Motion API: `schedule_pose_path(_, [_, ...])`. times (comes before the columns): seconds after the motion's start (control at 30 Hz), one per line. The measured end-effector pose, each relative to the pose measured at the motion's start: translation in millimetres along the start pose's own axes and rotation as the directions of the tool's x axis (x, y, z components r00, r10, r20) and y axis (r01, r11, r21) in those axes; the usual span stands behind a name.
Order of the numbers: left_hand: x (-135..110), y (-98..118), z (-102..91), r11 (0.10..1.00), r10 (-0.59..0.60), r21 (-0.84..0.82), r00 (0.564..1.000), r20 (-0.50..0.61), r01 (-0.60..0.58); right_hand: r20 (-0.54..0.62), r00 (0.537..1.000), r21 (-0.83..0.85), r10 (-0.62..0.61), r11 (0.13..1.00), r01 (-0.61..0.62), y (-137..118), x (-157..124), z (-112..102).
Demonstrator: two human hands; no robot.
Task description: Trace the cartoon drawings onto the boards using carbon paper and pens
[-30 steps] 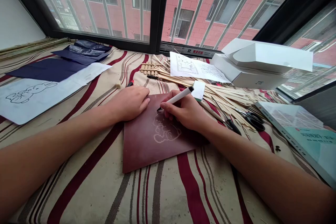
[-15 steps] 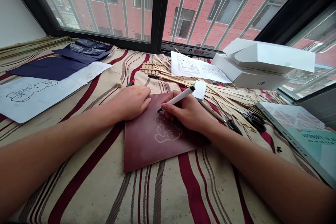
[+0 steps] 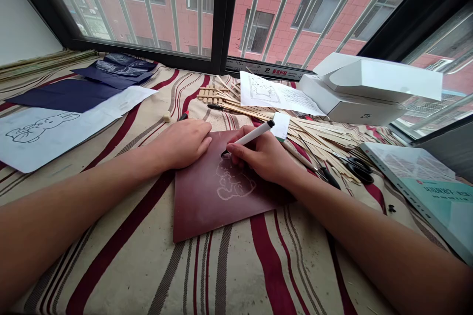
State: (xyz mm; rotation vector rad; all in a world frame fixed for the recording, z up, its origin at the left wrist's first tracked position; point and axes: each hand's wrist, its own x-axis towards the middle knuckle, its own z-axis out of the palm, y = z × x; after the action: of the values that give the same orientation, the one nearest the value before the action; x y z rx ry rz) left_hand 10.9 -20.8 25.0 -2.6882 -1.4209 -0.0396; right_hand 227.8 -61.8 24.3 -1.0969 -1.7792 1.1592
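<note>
A dark red board (image 3: 207, 202) lies on the striped cloth in front of me, with a pale outline of a rabbit (image 3: 234, 182) on it. My right hand (image 3: 264, 157) grips a white pen (image 3: 249, 138) with a black tip, and the tip touches the board just above the outline. My left hand (image 3: 183, 143) rests curled on the board's upper left corner, fingers folded in, pressing it down; nothing shows in them.
Left: white paper with a rabbit drawing (image 3: 40, 130) and dark blue sheets (image 3: 70, 93). Behind the board: thin wooden sticks (image 3: 318, 133), another drawing sheet (image 3: 275, 93), a small white card (image 3: 281, 125). Right: black scissors (image 3: 356, 167), white box (image 3: 362, 91), book (image 3: 424, 182). Windows beyond.
Almost nothing: the pen tip has shifted very slightly at the top of the outline. My left hand stays on the board's corner.
</note>
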Motion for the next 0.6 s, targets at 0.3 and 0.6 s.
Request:
schedule_pose_path(0.3, [0.1, 0.0, -1.1, 1.000, 0.007, 0.008, 1.000, -0.009, -0.007, -0.074, 0.997, -0.127, -0.020, 0.992, 0.010, 0.9, 2.1, 0.5])
schedule_pose_path(0.6, [-0.4, -0.7, -1.2, 1.000, 0.020, 0.009, 1.000, -0.015, -0.020, -0.100, 0.995, -0.170, 0.002, 0.985, -0.019, -0.4, 2.4, -1.1])
